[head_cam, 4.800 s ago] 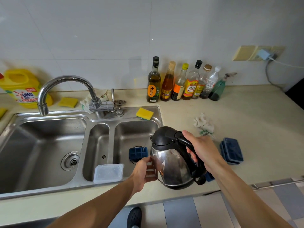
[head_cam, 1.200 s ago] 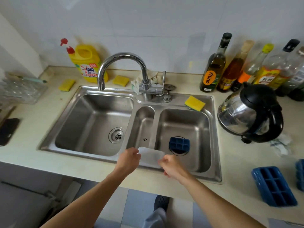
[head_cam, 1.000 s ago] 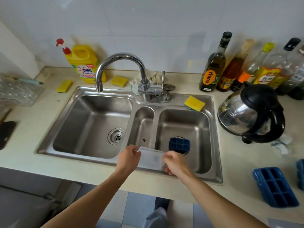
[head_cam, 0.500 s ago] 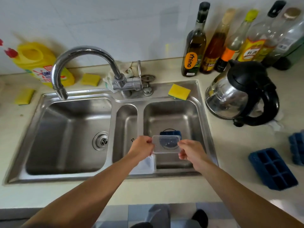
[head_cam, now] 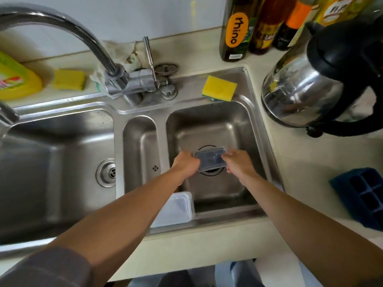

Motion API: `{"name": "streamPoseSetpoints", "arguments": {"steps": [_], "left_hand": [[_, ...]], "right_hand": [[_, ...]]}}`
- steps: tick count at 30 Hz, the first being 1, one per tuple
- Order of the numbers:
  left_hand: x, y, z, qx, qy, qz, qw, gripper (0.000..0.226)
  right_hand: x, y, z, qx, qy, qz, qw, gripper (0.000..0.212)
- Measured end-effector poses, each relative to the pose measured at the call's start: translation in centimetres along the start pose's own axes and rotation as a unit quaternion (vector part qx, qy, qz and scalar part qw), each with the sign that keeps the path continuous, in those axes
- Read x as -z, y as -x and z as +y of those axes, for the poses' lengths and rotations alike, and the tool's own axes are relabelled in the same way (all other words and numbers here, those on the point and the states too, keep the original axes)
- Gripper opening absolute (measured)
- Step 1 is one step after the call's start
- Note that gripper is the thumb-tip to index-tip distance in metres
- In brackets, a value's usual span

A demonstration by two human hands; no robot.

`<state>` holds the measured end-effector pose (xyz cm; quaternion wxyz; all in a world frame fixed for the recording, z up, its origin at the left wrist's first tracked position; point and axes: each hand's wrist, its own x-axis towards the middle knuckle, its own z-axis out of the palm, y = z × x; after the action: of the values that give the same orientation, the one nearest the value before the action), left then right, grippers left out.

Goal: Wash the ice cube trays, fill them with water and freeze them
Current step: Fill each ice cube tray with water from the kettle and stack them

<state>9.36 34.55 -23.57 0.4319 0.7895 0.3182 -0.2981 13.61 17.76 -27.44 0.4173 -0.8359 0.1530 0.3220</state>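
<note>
our left hand [head_cam: 185, 165] and right hand [head_cam: 238, 163] grip the ends of a clear lid [head_cam: 210, 160]. it is low in the sink [head_cam: 245, 129].

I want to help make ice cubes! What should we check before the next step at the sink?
1. Grip on the clear lid: ok, the left hand and right hand pinch its two ends.
2. Lid seated on a tray: cannot tell; only a dark shape shows through it.
3. Tap over the right basin: not ok, its spout hangs over the left basin.
4. Spare lid: ok, resting at the sink's front rim.
5. Blue tray on the counter: ok, open side up.
</note>
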Motion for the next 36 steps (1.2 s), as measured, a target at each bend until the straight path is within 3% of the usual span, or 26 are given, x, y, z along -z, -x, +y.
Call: {"name": "streamPoseSetpoints", "arguments": {"steps": [6,14,19,24,33,36], "left_hand": [[-1.2,-3.2,-0.5,0.005,-0.01,-0.014,1.0,0.022],[-2.4,-5.0,-1.1,-0.004,-0.053,0.0,0.999,0.028],[-2.5,-6.0,-1.2,0.005,-0.084,0.03,0.996,0.015],[-2.7,-6.8,-1.4,0.025,-0.095,0.023,0.995,0.025],[-3.1,-8.0,-1.3,0.069,-0.027,0.038,0.997,0.027],[-3.2,-8.0,-1.3,0.071,-0.021,0.038,0.997,0.026]], "right_hand": [[-1.5,-1.2,1.3,0.024,0.041,0.03,0.998,0.002],[-1.9,-2.6,2.5,0.035,0.092,0.029,0.995,0.012],[-2.3,-3.5,2.7,0.037,0.081,0.042,0.995,0.02],[-2.5,-3.8,2.5,0.044,0.072,0.055,0.995,0.022],[-1.9,-4.5,2.2,0.011,0.079,0.04,0.996,0.014],[-1.9,-4.4,2.3,-0.023,0.063,0.021,0.998,0.02]]}}
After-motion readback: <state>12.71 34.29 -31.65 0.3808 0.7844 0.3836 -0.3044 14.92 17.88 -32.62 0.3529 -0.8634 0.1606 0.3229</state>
